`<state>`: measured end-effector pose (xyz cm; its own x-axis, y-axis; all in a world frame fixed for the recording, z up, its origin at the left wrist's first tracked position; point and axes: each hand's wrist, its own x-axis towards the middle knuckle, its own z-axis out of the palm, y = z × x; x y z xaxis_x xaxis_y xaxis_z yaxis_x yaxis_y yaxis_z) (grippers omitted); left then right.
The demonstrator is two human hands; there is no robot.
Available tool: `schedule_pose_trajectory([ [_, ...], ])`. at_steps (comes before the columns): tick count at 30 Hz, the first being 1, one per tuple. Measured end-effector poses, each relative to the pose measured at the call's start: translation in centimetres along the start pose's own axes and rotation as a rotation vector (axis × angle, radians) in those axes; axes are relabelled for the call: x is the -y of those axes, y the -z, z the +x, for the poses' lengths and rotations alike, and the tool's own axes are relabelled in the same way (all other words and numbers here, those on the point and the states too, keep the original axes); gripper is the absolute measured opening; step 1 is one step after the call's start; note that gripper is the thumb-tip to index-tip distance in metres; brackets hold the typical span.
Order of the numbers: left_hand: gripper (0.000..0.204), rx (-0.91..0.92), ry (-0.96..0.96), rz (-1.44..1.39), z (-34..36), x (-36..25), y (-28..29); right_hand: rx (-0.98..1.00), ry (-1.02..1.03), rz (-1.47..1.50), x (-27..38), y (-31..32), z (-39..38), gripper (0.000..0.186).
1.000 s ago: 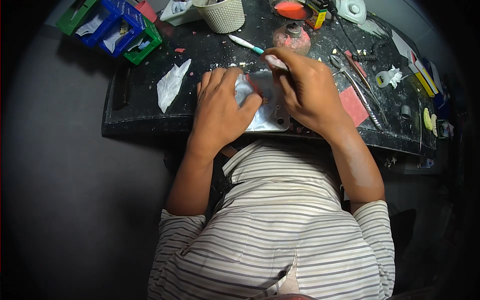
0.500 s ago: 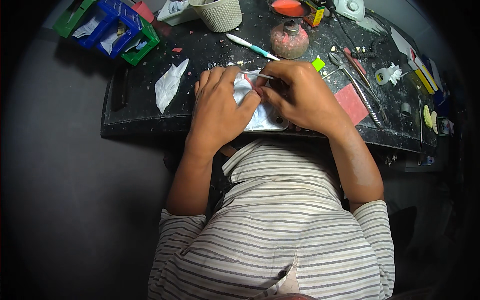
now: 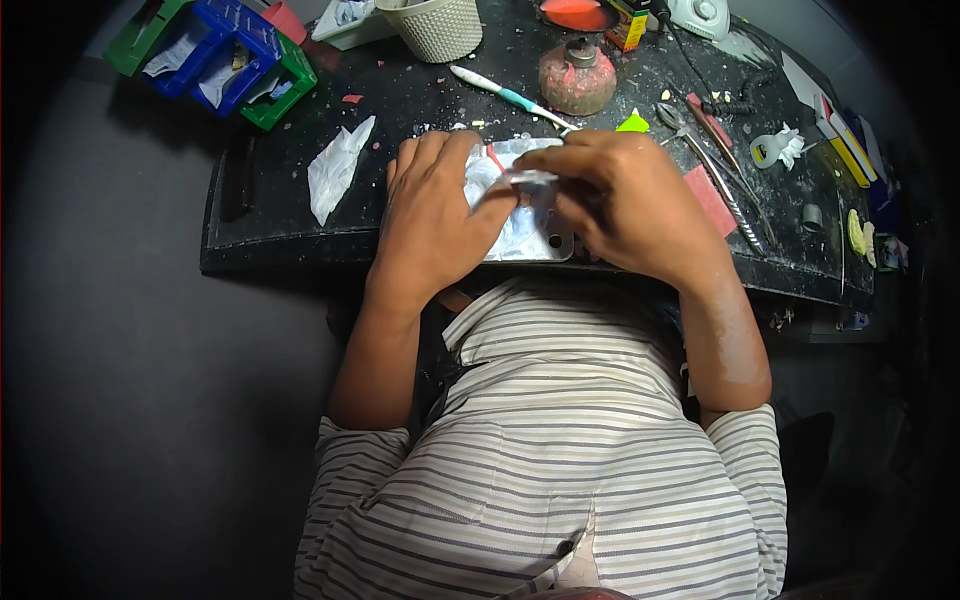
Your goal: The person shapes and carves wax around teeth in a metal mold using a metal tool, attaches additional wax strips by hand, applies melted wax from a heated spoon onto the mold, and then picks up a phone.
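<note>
At the bench's near edge lies a flat silvery plate (image 3: 520, 240) with dark round holes at its right corner and a thin red strip (image 3: 495, 158) across its far part. My left hand (image 3: 430, 205) covers the plate's left side, its fingers bent over it and the thumb reaching toward the middle. Pinched in my right hand (image 3: 630, 200) is a slim metal hand tool (image 3: 533, 177), smeared by motion, whose tip points toward my left thumb. A small pinkish bit (image 3: 524, 200) shows between the hands; its shape is partly hidden.
Beyond the hands are a toothbrush (image 3: 500, 88) and a pink-smeared round burner bottle (image 3: 578, 80). Pliers (image 3: 690, 130), a twisted-handle tool (image 3: 735, 210) and a pink wax sheet (image 3: 712, 200) lie to the right. Crumpled paper (image 3: 340, 170) is at left, stacked bins (image 3: 225, 55) farther back.
My right hand has drawn slightly right and toward me, away from my left thumb, uncovering more of the plate. The metal tool has come nearer with it. My left hand is nearly unmoved.
</note>
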<state>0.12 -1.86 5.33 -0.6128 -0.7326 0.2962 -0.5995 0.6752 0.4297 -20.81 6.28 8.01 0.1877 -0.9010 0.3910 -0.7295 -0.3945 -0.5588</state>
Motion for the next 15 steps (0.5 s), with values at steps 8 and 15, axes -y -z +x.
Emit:
schedule_pose_trajectory([
  [8,0.046,-0.032,-0.038,0.012,-0.2,-0.1,-0.1,0.150,-0.027,-0.050,0.2,-0.4,0.6,0.033],
  [15,0.047,-0.013,-0.047,0.022,-0.1,0.3,-0.1,0.195,0.062,-0.190,0.0,0.1,1.3,0.039],
])
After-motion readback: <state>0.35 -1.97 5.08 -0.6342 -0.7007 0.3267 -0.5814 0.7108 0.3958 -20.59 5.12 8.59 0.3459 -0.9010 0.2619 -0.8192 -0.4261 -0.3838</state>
